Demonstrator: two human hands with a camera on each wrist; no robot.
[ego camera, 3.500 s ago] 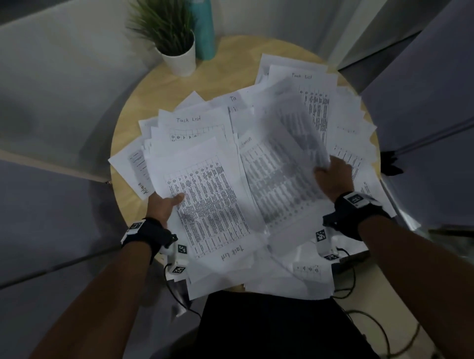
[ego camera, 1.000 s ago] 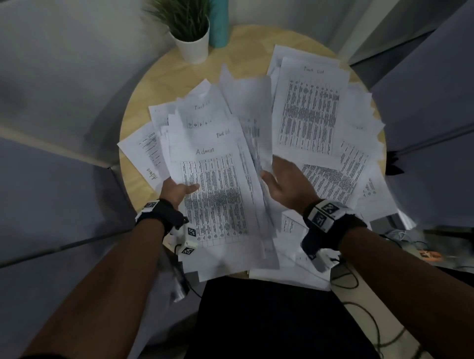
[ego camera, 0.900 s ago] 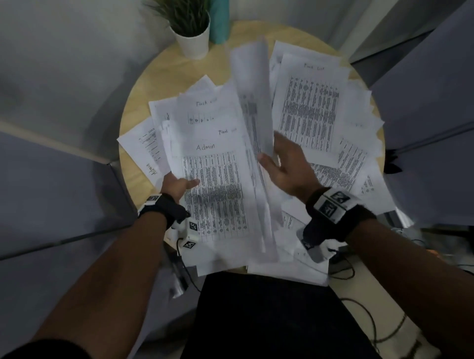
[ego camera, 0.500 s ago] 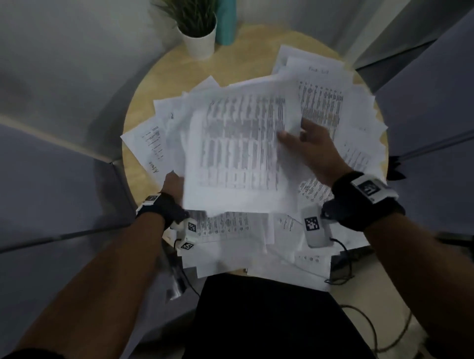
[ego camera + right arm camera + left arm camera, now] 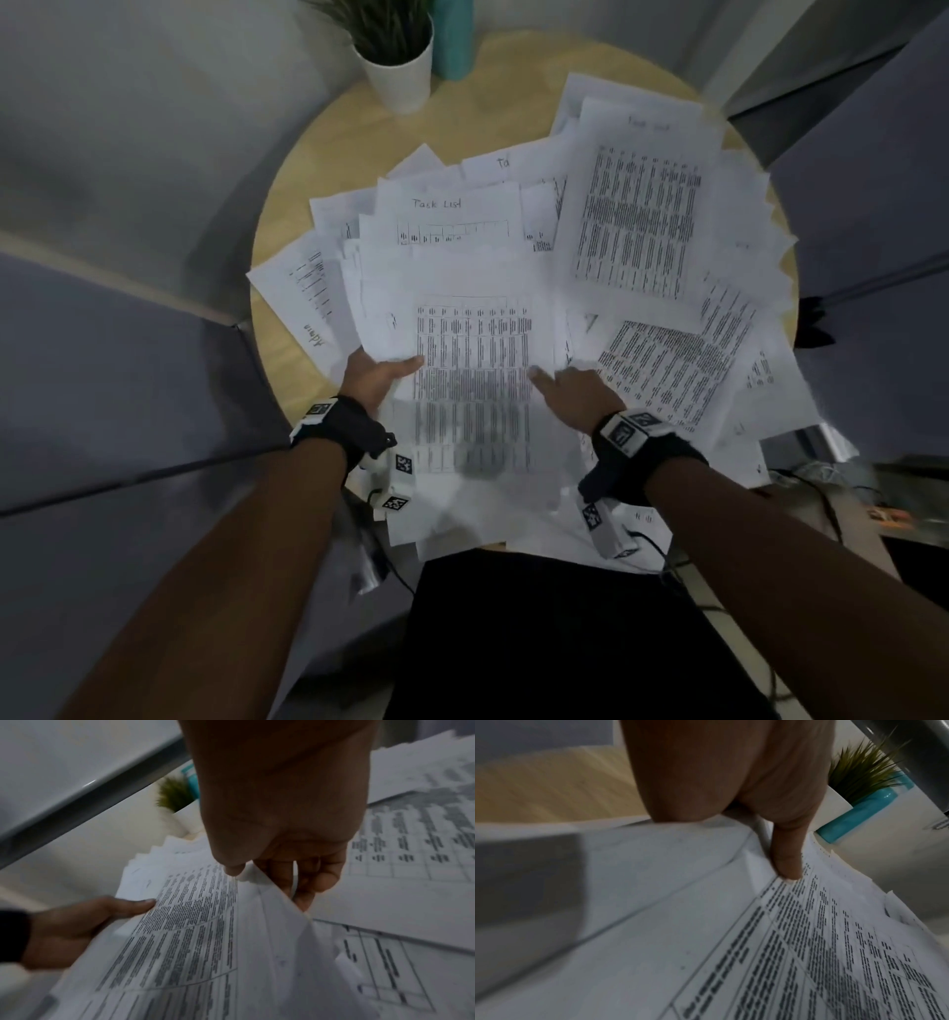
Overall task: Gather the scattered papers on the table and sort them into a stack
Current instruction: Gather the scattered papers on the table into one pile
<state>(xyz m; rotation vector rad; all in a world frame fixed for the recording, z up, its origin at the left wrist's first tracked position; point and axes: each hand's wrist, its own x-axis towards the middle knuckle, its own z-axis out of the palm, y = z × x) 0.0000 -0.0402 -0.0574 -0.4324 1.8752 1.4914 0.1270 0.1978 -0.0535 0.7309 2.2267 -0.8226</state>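
Two hands, one potted plant (image 5: 395,61) and one teal bottle (image 5: 454,41) share a round wooden table (image 5: 328,154) with loose papers (image 5: 637,221), too many and too overlapped to count (well over a dozen edges show). Most carry printed tables too small to read. Handwriting is legible on three: the Task List sheet (image 5: 447,216) near the middle, a sheet corner (image 5: 493,164) behind it showing only "Ta", and the Admin sheet (image 5: 303,308) at the left, its word upside down. A bundle (image 5: 472,411) sits at the near edge over the spread. The left hand (image 5: 372,380) grips its left edge, thumb flat on top, fingers hidden beneath. The right hand (image 5: 577,393) pinches its right edge, thumb above, fingers curled under.
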